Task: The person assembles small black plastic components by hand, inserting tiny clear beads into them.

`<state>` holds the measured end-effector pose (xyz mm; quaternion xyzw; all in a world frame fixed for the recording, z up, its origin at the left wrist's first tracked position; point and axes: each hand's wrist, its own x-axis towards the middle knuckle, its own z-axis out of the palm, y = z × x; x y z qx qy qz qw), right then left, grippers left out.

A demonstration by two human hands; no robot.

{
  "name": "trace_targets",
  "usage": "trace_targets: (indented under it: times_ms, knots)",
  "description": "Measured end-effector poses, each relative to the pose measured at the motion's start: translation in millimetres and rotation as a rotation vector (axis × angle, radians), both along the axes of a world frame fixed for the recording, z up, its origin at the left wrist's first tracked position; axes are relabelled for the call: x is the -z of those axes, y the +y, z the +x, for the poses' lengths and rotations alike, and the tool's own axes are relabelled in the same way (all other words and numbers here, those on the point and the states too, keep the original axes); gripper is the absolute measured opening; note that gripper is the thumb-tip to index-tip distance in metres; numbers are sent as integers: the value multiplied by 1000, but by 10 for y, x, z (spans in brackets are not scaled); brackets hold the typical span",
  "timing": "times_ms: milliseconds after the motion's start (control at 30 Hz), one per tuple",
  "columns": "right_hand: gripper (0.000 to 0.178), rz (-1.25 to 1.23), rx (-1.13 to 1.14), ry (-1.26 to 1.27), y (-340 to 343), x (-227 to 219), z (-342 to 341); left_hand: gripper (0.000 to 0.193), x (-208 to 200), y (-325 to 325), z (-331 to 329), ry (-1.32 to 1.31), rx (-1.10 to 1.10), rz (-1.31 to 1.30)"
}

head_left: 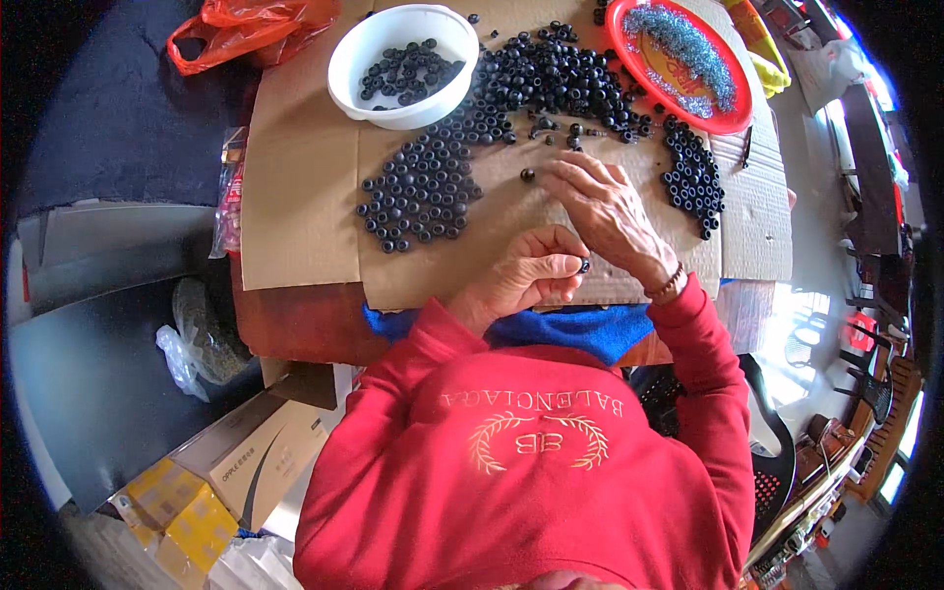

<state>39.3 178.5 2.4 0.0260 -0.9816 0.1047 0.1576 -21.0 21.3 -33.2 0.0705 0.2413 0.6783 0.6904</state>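
Pinching a black bead [585, 265] over cardboard [295, 226], the left hand [526, 272], near a right hand [610, 211] whose grip I can't tell, faces a white bowl [403, 120] of beads [411, 71] and red tray [726, 123] of silvery bits [678, 41].

Cardboard [300, 187] passable at left; bead pile [556, 81] blocks ahead

Two hands: one left hand [536, 267] and one right hand [612, 214]. One white bowl [408, 118], one red plate [728, 124], one bracelet [671, 283], one red bag [254, 31], one blue cloth [580, 336], one table [305, 326]. Black beads on the cardboard [295, 197] form three groups (too crowded to count singly): one heap [560, 81], one left patch [418, 192], one right patch [693, 182]. One pinched bead [585, 265] shows in the left hand, one lone bead [528, 175] near the right.
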Motion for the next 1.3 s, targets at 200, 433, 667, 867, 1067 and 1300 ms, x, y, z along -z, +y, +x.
trace_targets:
  times_ms: [200,433,667,867,1067,1300]
  knots:
    - [26,-107,6,52,142,-37,-85,15,24,-2,12,24,10,11]
    - [22,-27,65,39,295,95,-666,16,23,14,3,35,41,8]
    - [23,-26,-27,96,163,191,-547,14,-58,-8,-5,24,49,-24]
    - [28,-88,-111,71,72,96,-186,13,-44,-9,-1,8,80,-19]
    - [29,-165,-154,21,56,-54,103,13,-40,7,-17,4,92,-19]
    - [19,-185,111,96,129,-88,-135,15,9,15,9,55,56,36]
